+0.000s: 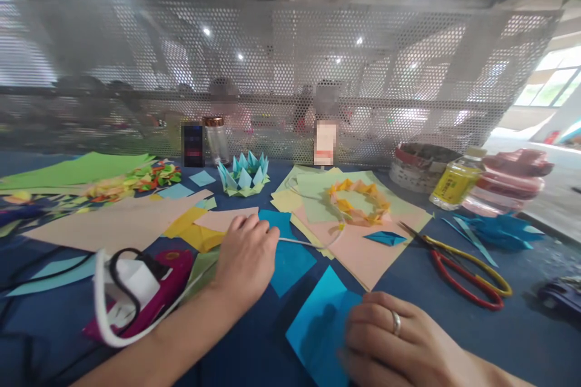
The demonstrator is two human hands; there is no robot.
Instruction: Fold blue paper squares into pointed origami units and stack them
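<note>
My left hand [247, 260] is closed over the middle of the table, fingers curled down around a white cable [299, 243] that runs out to the right. Under and beside its fingertips lie blue paper sheets [290, 266]. At the lower right, my right hand [385, 338], with a ring on one finger, grips the edge of a creased blue paper square [320, 314]; its fingertips are partly blurred. A small folded blue paper piece [385, 237] rests beyond it. Farther back sit an orange folded-paper ring [358, 216] and a light blue pointed paper ring [244, 178].
Scissors [467, 272] with red and yellow handles lie open at right. A yellow-labelled bottle [458, 178] and a blue paper cluster [503, 230] are beyond. A magenta glue gun [177, 272] with cables lies left. A perforated metal screen [290, 60] closes off the back.
</note>
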